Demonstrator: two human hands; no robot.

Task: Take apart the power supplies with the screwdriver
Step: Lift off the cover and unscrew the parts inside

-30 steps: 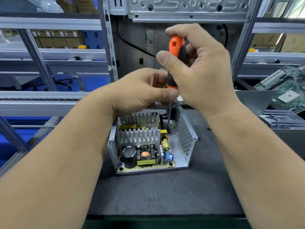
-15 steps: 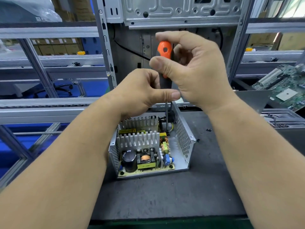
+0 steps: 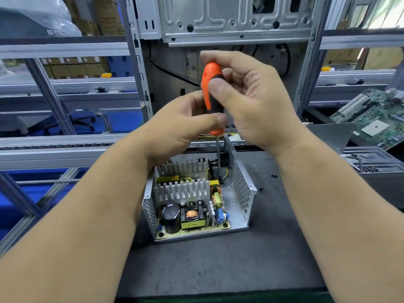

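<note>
An open power supply (image 3: 241, 189) sits on the dark mat, its perforated metal case holding a circuit board with heat sinks, a black capacitor and a copper coil. The orange-and-black screwdriver (image 3: 211, 84) stands upright over its far right corner, the shaft tip down at the board's back edge. My right hand (image 3: 251, 101) grips the upper handle with thumb and fingers. My left hand (image 3: 179, 125) pinches the lower handle just above the shaft.
Small black screws (image 3: 273, 176) lie on the mat right of the case. A green motherboard (image 3: 376, 119) and a metal tray (image 3: 376, 158) sit at the right. A computer chassis (image 3: 236, 18) and a shelf frame stand behind; conveyor rails run along the left.
The view has dropped slightly, so hands and power supply sit lower in frame. My right fingers have shifted round the handle; the screwdriver stays upright on the same corner.
</note>
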